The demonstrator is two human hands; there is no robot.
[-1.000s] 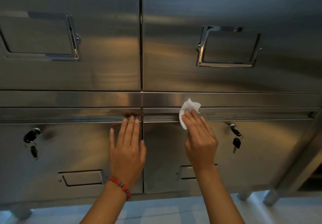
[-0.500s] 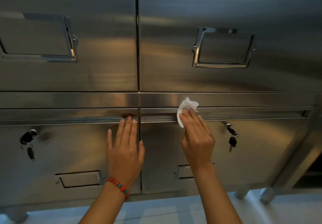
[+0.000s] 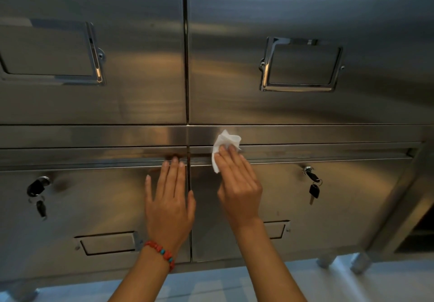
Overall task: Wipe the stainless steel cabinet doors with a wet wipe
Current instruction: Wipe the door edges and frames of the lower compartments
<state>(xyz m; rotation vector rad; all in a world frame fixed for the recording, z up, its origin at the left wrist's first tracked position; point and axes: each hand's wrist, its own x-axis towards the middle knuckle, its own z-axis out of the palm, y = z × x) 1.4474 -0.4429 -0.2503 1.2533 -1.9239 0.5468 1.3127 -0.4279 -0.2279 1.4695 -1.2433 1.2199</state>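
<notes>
I am pressing the wipe [image 3: 225,147] against the cabinet with my right hand [image 3: 239,189], just right of the centre seam [image 3: 187,137] that divides the left doors from the right ones. My right fingers [image 3: 231,160] are lying together and nearly flat on top of the wipe, pinning it to the metal rather than pinching it; the white wipe is crumpled, and part of it is sticking out above and to the left of my fingertips. The wipe is sitting across the top edge of the lower right door [image 3: 328,207] and reaching up onto the cross rail [image 3: 328,135] above that door. My left hand [image 3: 169,205] is resting open and flat on the lower left door [image 3: 94,207], just left of the seam, with the fingers extended and slightly spread, the thumb lying over the seam, and nothing held in it. Its fingertips are reaching the top edge of that door. A red beaded bracelet [image 3: 160,253] is sitting on my left wrist. Right of the seam, a key [image 3: 313,190] is hanging from the lock of the lower right door, well apart from the wipe. Left of the seam, another key [image 3: 38,196] is hanging from the lock of the lower left door. Above the rail, the upper right door [image 3: 305,8] is carrying a framed label holder [image 3: 301,64].
</notes>
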